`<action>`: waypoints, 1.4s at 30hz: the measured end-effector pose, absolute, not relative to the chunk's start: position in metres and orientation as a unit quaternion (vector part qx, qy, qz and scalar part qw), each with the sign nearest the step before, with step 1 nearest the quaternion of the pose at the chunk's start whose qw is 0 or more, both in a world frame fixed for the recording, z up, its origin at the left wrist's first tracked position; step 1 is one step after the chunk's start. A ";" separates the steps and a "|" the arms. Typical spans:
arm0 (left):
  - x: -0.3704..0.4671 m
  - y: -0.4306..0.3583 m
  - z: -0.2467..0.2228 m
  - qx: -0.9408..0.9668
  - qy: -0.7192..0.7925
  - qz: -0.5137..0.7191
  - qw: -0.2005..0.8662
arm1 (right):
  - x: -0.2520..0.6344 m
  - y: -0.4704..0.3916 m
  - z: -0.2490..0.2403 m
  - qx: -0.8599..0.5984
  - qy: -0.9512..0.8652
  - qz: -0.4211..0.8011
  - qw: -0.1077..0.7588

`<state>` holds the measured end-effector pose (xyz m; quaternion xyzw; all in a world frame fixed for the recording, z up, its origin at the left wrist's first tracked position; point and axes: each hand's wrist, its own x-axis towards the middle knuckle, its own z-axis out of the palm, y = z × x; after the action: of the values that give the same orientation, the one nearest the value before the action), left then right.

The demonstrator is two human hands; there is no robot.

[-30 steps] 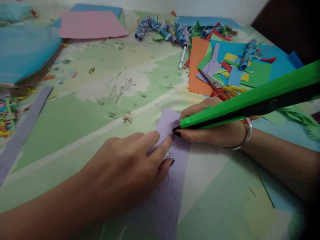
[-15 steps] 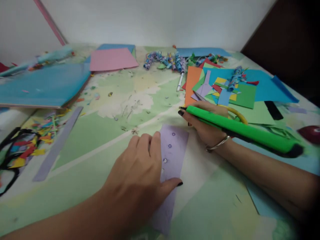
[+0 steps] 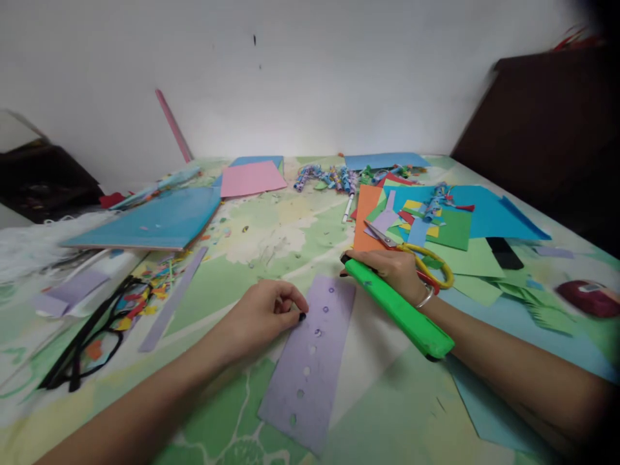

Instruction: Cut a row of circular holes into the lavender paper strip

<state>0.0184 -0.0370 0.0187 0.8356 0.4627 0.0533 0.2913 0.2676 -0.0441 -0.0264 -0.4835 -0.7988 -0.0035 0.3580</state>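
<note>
A purple paper strip [image 3: 322, 371] lies on the table in front of me, with a row of several small round holes and drawn circles along its length. My left hand [image 3: 271, 310] is beside the strip's upper left edge, fingers curled and thumb drawn in to them; whatever may be pinched there is too small to make out. In my right hand [image 3: 394, 271] is a green utility knife [image 3: 397, 310], its black tip pointing left above the table, just right of the strip's top end. The blade itself cannot be made out.
Yellow-handled scissors [image 3: 426, 263] lie beyond my right hand, near coloured paper sheets [image 3: 458, 229]. Black glasses [image 3: 97, 342], paper scraps and a narrow purple strip [image 3: 174, 300] are on the left. A blue folder [image 3: 150, 216] and curled paper pieces [image 3: 334, 177] lie farther back.
My left hand has lifted off the purple strip, moved left and curled its fingers, uncovering more holes. The knife has swung to a steeper angle. The view has tilted up.
</note>
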 end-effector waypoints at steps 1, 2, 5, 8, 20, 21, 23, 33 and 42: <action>0.018 -0.036 0.020 0.834 0.467 0.059 0.286 | 0.268 -0.043 -0.028 -0.487 -0.797 -0.014 0.357; 0.019 -0.037 0.020 0.833 0.476 0.067 0.276 | 0.268 -0.042 -0.030 -0.492 -0.794 -0.024 0.357; 0.027 -0.048 0.022 0.831 0.499 0.075 0.234 | 0.268 -0.041 -0.033 -0.506 -0.788 -0.048 0.347; 0.040 -0.066 0.024 0.840 0.498 0.057 0.207 | 0.267 -0.040 -0.034 -0.509 -0.796 -0.057 0.323; 0.034 -0.047 0.027 0.774 0.464 0.047 0.428 | 0.261 -0.039 -0.036 -0.504 -0.800 -0.038 0.323; 0.031 -0.042 0.030 0.764 0.455 0.058 0.454 | 0.260 -0.039 -0.036 -0.506 -0.797 -0.033 0.329; 0.025 -0.033 0.038 0.743 0.450 0.107 0.484 | 0.259 -0.039 -0.033 -0.509 -0.786 -0.023 0.349; 0.050 -0.028 0.030 0.645 0.363 0.347 0.576 | 0.235 -0.065 -0.001 -0.461 -0.720 0.207 0.475; 0.055 -0.047 0.021 0.572 0.348 0.434 0.603 | 0.217 -0.088 0.009 -0.407 -0.664 0.391 0.491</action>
<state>0.0549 -0.0471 0.0206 0.5717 0.3479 0.4341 0.6031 0.2170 -0.0877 0.0090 -0.4066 -0.6639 0.3906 0.4913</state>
